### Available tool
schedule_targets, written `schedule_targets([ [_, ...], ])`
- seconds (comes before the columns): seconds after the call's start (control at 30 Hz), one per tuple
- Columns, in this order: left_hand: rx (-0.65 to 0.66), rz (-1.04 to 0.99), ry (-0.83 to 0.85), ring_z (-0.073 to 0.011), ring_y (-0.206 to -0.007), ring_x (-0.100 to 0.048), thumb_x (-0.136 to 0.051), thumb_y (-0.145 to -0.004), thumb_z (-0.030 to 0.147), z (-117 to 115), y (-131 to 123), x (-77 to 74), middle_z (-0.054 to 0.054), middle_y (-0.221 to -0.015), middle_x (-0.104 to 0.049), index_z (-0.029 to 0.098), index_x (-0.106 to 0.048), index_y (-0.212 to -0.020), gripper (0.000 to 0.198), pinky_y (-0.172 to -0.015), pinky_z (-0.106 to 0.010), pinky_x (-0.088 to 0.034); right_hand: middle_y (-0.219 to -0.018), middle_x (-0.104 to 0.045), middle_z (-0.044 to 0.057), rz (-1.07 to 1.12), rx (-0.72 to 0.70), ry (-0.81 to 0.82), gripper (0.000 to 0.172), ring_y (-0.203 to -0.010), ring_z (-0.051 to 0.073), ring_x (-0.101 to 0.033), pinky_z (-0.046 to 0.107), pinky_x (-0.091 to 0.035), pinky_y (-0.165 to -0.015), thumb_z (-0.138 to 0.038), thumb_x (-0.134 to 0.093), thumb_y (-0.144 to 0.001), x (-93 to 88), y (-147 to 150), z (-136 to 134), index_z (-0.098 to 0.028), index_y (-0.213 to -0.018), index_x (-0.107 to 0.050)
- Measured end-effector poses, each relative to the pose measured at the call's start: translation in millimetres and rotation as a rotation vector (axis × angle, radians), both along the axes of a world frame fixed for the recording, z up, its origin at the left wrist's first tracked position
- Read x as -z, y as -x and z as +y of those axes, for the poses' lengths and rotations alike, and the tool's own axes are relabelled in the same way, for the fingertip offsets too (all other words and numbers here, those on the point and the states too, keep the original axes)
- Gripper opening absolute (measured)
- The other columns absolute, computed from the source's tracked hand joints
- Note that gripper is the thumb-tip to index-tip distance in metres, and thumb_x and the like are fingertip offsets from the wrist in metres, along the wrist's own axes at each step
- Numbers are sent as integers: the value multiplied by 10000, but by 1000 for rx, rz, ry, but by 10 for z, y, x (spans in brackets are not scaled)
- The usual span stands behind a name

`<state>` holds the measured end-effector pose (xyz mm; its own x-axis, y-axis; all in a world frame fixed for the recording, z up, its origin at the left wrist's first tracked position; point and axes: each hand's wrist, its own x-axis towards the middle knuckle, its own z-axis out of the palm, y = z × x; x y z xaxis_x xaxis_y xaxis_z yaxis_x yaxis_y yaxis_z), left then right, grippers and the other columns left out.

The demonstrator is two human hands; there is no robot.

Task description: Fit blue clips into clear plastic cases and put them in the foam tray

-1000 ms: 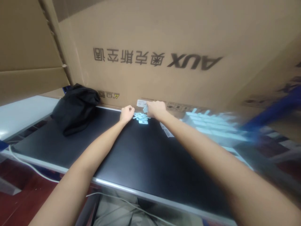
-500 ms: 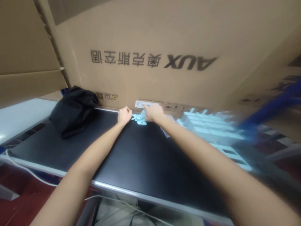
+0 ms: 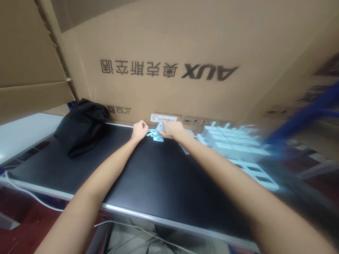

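The right grip (image 3: 172,129) holds a blue piece (image 3: 160,126) by a blue pile (image 3: 158,139)

Peeking Forward and Down From the Head

Sits up on the person's head and looks ahead and down. Faces the big cardboard box (image 3: 159,35) at 12 o'clock, near enough to show its black letters (image 3: 192,71). Looks down on the black table top (image 3: 164,190) at 6 o'clock. Gets the left arm (image 3: 97,183) from past 7 o'clock and the right arm (image 3: 233,176) from past 4. Shows both close up there, then smaller and farther off at the left hand (image 3: 139,131) and right hand (image 3: 173,129), near the middle.
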<state>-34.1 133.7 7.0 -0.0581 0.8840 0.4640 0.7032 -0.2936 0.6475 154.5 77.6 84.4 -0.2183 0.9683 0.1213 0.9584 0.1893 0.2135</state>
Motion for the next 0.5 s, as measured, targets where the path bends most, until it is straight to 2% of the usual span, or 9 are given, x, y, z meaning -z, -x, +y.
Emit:
schedule_targets([
  [0.17, 41, -32, -16, -176, -818, -673, -590, -855, 181, 34, 18, 33, -34, -842, -732, 194, -669, -853, 80, -861, -296, -521, -1234, -721, 244, 6, -7, 6, 624, -1178, 372, -686, 442, -515, -914, -599, -460, -982, 18, -6, 30, -119, -1369, -555],
  [0.3, 94, -50, -24, -167, -848, -688, -610, -844, 183, 82, 25, 80, -29, -874, -744, 197, -669, -873, 67, -880, -289, -530, -1301, -692, 243, 3, -64, 33, 695, -1200, 379, -670, 456, -507, -942, -643, -434, -982, -105, -111, 86, -124, -1442, -488],
  [0.4, 143, -63, -23, -164, -863, -699, -625, -834, 183, 96, 21, 96, -26, -890, -751, 198, -673, -895, 79, -895, -288, -536, -1437, -607, 255, 24, -103, 131, 767, -1277, 391, -621, 465, -494, -999, -664, -519, -940, -233, -236, 127, -107, -1465, -463],
  [0.5, 182, -69, -25, -168, -876, -706, -625, -831, 171, 80, 13, 91, -28, -899, -757, 196, -676, -912, 99, -906, -296, -540, -1481, -574, 247, 62, -100, 236, 789, -1301, 381, -606, 450, -494, -1021, -652, -605, -899, -272, -304, 130, -100, -1450, -482],
])
